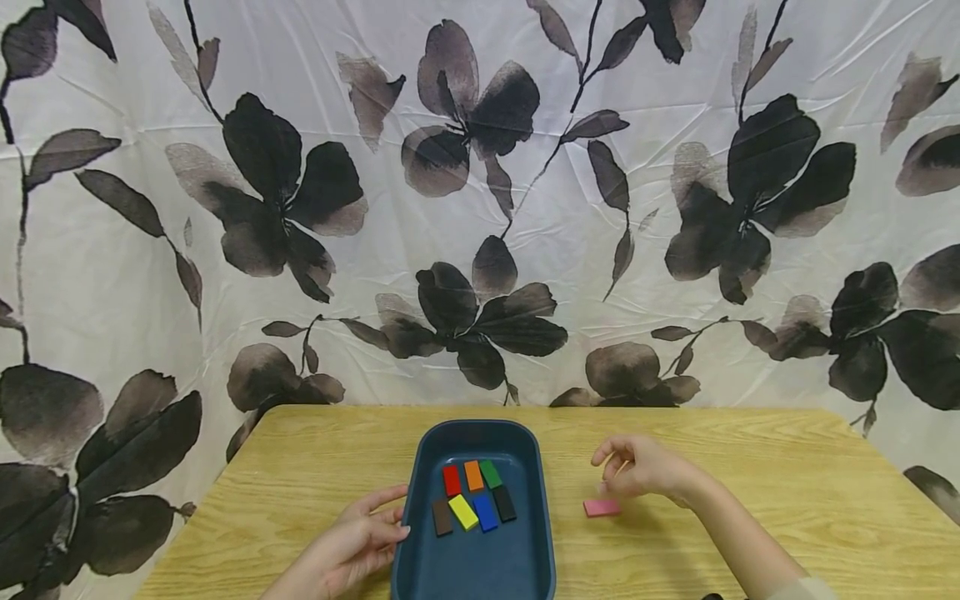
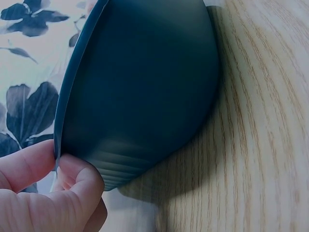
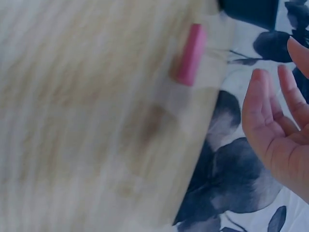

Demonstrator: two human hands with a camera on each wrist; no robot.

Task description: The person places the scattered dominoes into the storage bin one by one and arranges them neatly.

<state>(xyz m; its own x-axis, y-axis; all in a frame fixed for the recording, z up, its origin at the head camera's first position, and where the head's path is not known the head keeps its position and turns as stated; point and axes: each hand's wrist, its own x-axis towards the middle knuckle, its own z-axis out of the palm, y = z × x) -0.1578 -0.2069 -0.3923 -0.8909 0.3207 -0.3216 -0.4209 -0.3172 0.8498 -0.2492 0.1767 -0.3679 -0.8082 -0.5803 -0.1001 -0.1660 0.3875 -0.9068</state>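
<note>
A dark blue rectangular tray (image 1: pixel 491 568) rests on the table, holding several small coloured blocks. Among them are a red block (image 1: pixel 452 481), a yellow block (image 1: pixel 463 512) and a blue block (image 1: pixel 485 512); orange, green, brown and black ones lie beside these. My left hand (image 1: pixel 358 533) pinches the tray's left rim between thumb and fingers, as the left wrist view shows. To the right of the tray, a pink block (image 1: pixel 602 507) lies flat on the wood. Just above it hovers my right hand (image 1: pixel 651 471), fingers loosely bent and holding nothing.
The light wooden table (image 1: pixel 787 483) runs back to a white cloth (image 1: pixel 600 233) with dark flower prints, hung behind it. A small dark object (image 1: pixel 712 597) pokes in at the bottom edge of the head view, near the right forearm.
</note>
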